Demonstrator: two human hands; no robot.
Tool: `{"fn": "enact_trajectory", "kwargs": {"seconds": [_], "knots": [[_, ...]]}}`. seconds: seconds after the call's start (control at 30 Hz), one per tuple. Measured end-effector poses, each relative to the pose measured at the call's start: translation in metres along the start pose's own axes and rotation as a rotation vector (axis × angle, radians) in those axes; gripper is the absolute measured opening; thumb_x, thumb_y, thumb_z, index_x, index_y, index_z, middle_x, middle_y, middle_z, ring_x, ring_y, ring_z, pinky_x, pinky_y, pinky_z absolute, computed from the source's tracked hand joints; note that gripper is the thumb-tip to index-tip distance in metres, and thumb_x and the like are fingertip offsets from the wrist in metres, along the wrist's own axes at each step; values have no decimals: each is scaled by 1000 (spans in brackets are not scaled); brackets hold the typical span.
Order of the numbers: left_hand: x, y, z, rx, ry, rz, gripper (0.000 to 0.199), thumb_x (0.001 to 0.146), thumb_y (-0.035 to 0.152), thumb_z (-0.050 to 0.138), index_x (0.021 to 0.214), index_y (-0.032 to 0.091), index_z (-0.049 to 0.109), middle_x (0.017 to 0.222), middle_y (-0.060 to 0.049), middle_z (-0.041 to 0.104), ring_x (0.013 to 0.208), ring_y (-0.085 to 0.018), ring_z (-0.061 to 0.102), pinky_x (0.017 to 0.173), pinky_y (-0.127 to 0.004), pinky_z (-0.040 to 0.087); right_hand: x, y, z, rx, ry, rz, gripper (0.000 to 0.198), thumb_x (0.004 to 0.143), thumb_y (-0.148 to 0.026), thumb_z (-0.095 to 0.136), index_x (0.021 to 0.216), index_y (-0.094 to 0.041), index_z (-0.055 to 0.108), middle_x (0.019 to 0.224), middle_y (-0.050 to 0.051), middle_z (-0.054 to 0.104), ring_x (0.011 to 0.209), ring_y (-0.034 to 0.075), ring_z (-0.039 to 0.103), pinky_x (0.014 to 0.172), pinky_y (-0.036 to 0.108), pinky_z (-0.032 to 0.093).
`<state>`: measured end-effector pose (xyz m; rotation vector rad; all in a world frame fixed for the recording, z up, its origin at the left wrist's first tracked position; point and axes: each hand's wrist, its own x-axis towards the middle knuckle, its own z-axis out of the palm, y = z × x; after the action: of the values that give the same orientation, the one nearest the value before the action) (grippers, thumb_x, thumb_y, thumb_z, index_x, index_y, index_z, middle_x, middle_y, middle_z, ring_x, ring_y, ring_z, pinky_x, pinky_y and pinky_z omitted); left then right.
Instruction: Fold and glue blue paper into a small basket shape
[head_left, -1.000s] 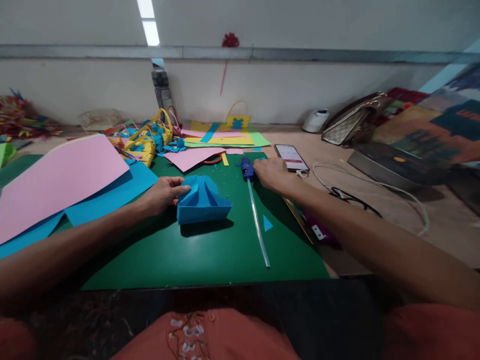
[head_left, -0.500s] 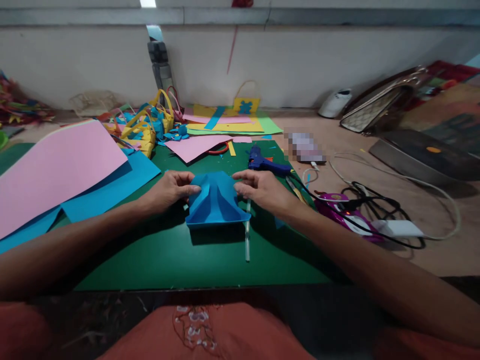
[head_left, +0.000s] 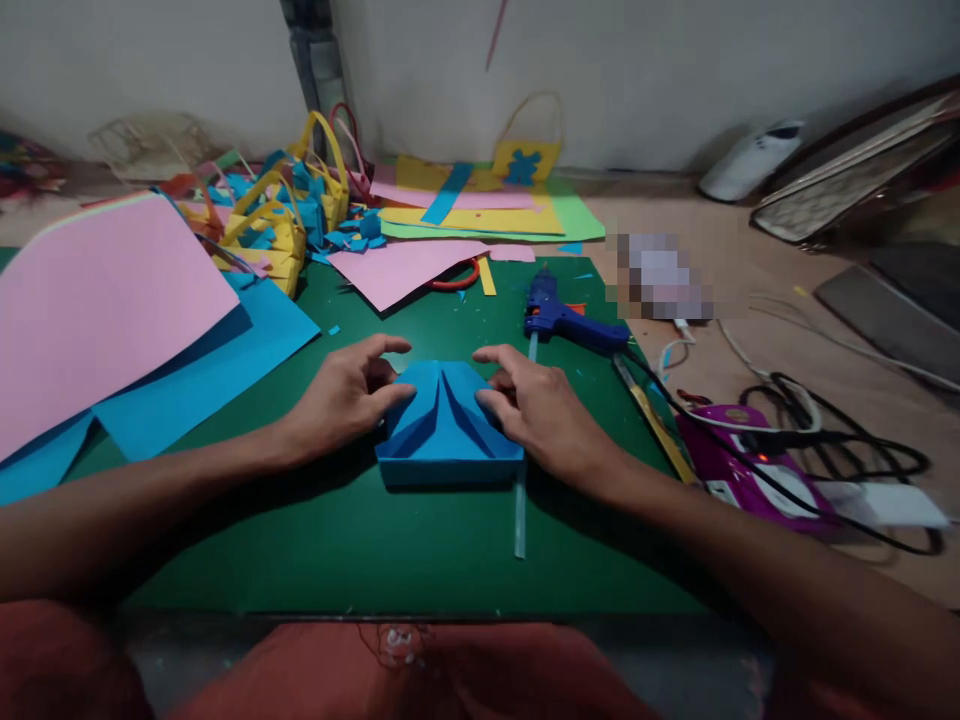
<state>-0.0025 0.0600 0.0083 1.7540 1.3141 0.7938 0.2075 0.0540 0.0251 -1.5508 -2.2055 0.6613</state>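
A blue folded paper piece (head_left: 450, 472) rests on the green mat (head_left: 315, 555) in front of me, its near edge standing up as a low wall and its two slanted flaps rising toward a middle gap. My left hand (head_left: 349, 395) grips its left side, thumb over the paper and index finger lifted. On the right side my right hand (head_left: 536, 405) holds it with the thumb against the flap and the index finger raised. Beyond the right hand lies a blue glue gun (head_left: 577, 325); a clear glue stick (head_left: 520, 520) runs from its back, partly hidden by that hand.
Pink sheets (head_left: 112, 320) and blue sheets (head_left: 225, 370) cover the left. Small yellow paper baskets (head_left: 277, 250) and scraps stand behind. Scissors with a red handle (head_left: 457, 283) lie under pink paper. On the right are a cutter (head_left: 652, 420), a purple power strip (head_left: 750, 465) and cables.
The view has tilted down. The blue paper has tipped so its near wall shows more fully, and its flaps stand closer together. Both index fingers have lifted off the paper.
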Motion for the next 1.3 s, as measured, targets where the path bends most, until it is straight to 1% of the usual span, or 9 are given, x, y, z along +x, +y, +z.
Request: {"fn": "enact_trajectory", "kwargs": {"seconds": [0.1, 0.23, 0.33, 0.53, 0.7, 0.83, 1.07, 1.2, 1.3], "knots": [[-4, -9, -3, 206, 40, 163, 44, 74, 25, 64, 116, 15, 52, 79, -1, 63, 65, -11, 55, 59, -22, 43, 1, 1, 1, -179, -48, -21, 41, 79, -16, 55, 120, -13, 49, 74, 3, 64, 61, 15, 56, 56, 24, 37], [-9, -14, -5, 283, 24, 249, 29, 78, 24, 61, 107, 18, 58, 91, -6, 64, 76, -14, 57, 68, -25, 46, 0, 10, 5, -266, -25, -56, 39, 79, -18, 58, 117, -14, 51, 78, 5, 67, 59, 16, 58, 55, 25, 39], [-9, -15, -6, 278, -27, 350, 12, 83, 21, 55, 92, 19, 64, 93, -8, 65, 84, -17, 58, 74, -29, 46, -3, 16, 7, -242, 6, -89, 33, 79, -19, 58, 111, -15, 53, 78, 6, 67, 62, 16, 60, 55, 25, 41], [-8, -23, -8, 534, -139, 547, 21, 81, 16, 49, 89, 22, 68, 106, -6, 66, 88, -20, 53, 74, -33, 44, -7, 21, 8, -193, 12, -171, 10, 82, -19, 51, 85, -16, 60, 82, 7, 64, 71, 18, 59, 61, 28, 42], [-3, -29, -12, 616, -247, 598, 25, 78, 18, 49, 94, 24, 68, 108, -6, 66, 88, -20, 53, 75, -33, 43, -13, 26, 1, -56, 24, -221, 16, 84, -15, 45, 84, -16, 61, 87, 9, 63, 83, 19, 59, 72, 31, 46], [1, -28, -11, 594, -242, 637, 21, 77, 18, 52, 89, 22, 68, 104, -7, 67, 83, -19, 52, 70, -32, 41, -18, 25, -3, -8, 57, -257, 21, 87, -14, 41, 92, -13, 61, 92, 11, 64, 89, 19, 60, 77, 32, 47], [-1, -20, -9, 566, -218, 633, 23, 81, 26, 50, 90, 20, 70, 101, -10, 65, 81, -19, 50, 70, -33, 41, -26, 10, -12, 51, 203, -154, 22, 91, -31, 42, 98, -21, 61, 86, 4, 68, 80, 16, 63, 71, 29, 48], [1, -21, -9, 490, -236, 585, 22, 81, 27, 51, 89, 21, 70, 100, -10, 65, 82, -20, 51, 72, -34, 42, -30, 4, -11, -31, 176, -387, 24, 87, -36, 49, 102, -20, 59, 95, 7, 67, 91, 20, 61, 83, 36, 45], [3, -19, -10, 326, -234, 476, 20, 81, 25, 52, 89, 20, 69, 97, -8, 66, 86, -19, 56, 78, -34, 43, -32, 0, -4, -149, 122, -549, 20, 85, -28, 54, 102, -18, 58, 90, 8, 68, 97, 23, 60, 96, 48, 33]]}}
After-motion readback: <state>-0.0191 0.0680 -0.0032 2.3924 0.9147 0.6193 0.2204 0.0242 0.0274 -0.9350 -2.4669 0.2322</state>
